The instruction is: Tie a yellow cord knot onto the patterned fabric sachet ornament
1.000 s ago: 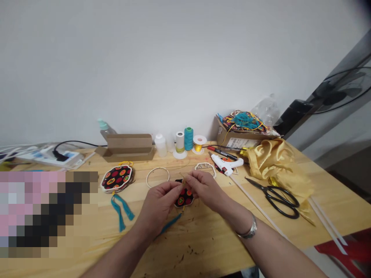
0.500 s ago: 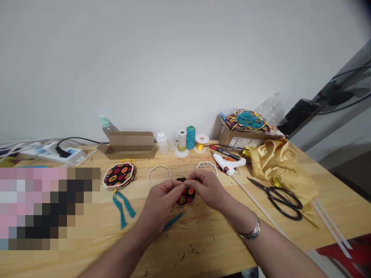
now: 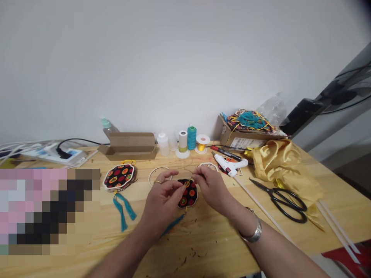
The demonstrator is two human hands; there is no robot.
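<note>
A small black fabric ornament (image 3: pixel 189 194) with red and orange flower patterns and a pale scalloped rim lies on the table between my hands. From its lower edge hangs a teal tassel (image 3: pixel 174 224), partly behind my left wrist. My right hand (image 3: pixel 210 187) pinches a thin yellow cord (image 3: pixel 188 182) at the ornament's top. My left hand (image 3: pixel 166 195) has thumb and index finger together at the cord's other side, over the ornament; its other fingers are lifted. Exactly how the cord runs between the fingertips is too small to make out.
A stack of similar ornaments (image 3: pixel 119 176) lies left. Behind stand an open cardboard box (image 3: pixel 131 150), a white bottle (image 3: pixel 163 144) and thread spools (image 3: pixel 191 138). A glue gun (image 3: pixel 230 164), black scissors (image 3: pixel 285 199) and gold cloth (image 3: pixel 275 158) are right. A wooden ring (image 3: pixel 151 177) lies nearby.
My fingertips, close together before, have parted a little, with the right hand drawing the cord to the right. The left hand's other fingers have lifted. The view has shifted slightly.
</note>
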